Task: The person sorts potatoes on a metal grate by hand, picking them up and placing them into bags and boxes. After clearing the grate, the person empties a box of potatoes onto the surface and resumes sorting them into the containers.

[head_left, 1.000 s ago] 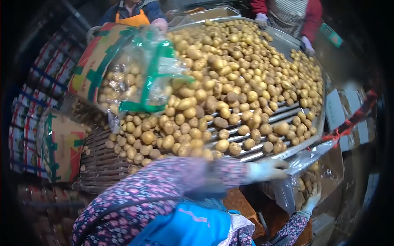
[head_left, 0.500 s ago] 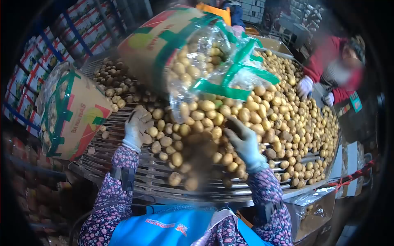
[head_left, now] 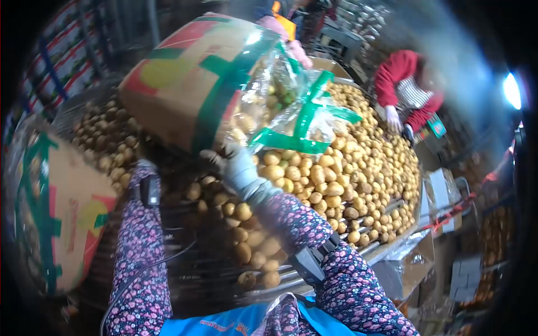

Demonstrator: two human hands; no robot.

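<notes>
A cardboard banana box (head_left: 168, 106) with green tape lies tilted on its side, its plastic-lined mouth facing right over the potatoes (head_left: 328, 182). My right hand (head_left: 238, 168), in a pale, dirty glove, is at the box's lower edge near that mouth. Its fingers are spread and seem to touch the cardboard; no grip shows. Toward the box's lower left side reaches my left hand (head_left: 147, 163); only its pale cuff shows clearly, while the fingers are lost in shadow and blur. Loose potatoes lie below and to the right of my right hand.
A second taped box (head_left: 73, 224) stands at the left. The slatted metal table (head_left: 286, 278) carries the potato heap. Across it, a person in red sleeves (head_left: 386, 84) has gloved hands at the potatoes. Another person's pink sleeve (head_left: 274, 25) is behind the tilted box.
The view has shifted, so both boxes appear farther left. My right hand has moved from the potatoes leftward and up to the tilted box. My left hand has gone toward the box's shadowed side.
</notes>
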